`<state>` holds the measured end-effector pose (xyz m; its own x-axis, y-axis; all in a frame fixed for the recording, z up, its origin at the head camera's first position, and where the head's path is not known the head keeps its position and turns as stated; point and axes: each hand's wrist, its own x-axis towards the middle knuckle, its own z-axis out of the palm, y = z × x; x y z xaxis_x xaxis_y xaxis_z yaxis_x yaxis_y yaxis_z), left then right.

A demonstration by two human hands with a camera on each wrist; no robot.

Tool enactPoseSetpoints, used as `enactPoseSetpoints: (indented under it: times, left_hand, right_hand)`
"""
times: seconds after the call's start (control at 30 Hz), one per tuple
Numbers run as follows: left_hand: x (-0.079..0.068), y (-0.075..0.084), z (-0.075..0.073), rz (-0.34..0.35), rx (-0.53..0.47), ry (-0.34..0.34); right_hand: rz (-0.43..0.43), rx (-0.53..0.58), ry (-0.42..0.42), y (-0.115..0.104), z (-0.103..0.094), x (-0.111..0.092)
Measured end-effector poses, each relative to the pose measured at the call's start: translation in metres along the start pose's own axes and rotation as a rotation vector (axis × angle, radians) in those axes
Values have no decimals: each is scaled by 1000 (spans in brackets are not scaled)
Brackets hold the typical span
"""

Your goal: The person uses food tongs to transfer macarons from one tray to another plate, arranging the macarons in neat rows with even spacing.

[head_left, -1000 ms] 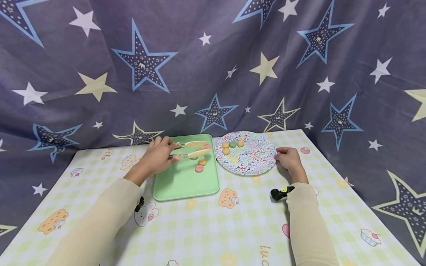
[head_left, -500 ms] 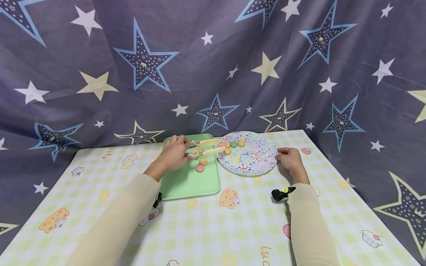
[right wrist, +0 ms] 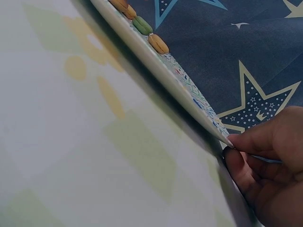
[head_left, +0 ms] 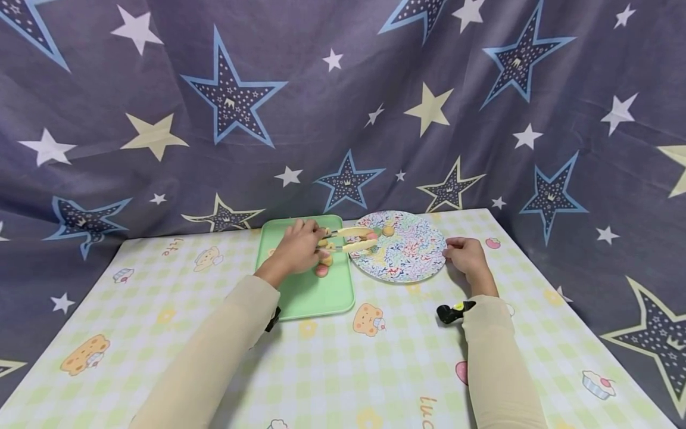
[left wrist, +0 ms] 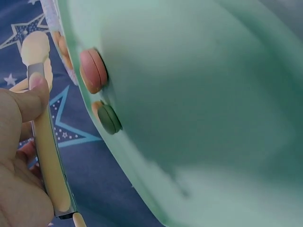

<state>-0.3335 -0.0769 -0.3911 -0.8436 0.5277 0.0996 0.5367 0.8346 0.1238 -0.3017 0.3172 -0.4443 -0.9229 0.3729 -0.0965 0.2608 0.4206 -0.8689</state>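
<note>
My left hand (head_left: 297, 250) grips cream-tipped tongs (head_left: 358, 245) that reach from over the green tray (head_left: 313, 304) to the left part of the speckled round plate (head_left: 409, 259). Between the tong tips is a pink macaron (head_left: 371, 236). My right hand (head_left: 468, 262) pinches the plate's right rim, thumb on top, as the right wrist view shows. A yellow macaron (head_left: 388, 230) and a green macaron (right wrist: 142, 25) lie on the plate; the tongs partly cover others there. In the tray are another pink macaron (left wrist: 93, 68), another green macaron (left wrist: 110, 119) and some yellow ones, partly hidden.
A checked tablecloth (head_left: 321, 369) with cartoon prints covers the table. Behind the tray and plate hangs a dark star-patterned curtain (head_left: 311, 107). Tray and plate stand side by side, close to the table's back edge.
My left hand has carried the tongs and the pink macaron rightward from above the tray to the plate. My right hand has stayed at the plate's rim.
</note>
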Motion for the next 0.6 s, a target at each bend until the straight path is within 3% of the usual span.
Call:
enactPoseSetpoints:
  times: [0.6]
  left_hand:
    - [18,19,9,6,105,-27]
  right_hand:
    - [3,6,-19,1,-1,1]
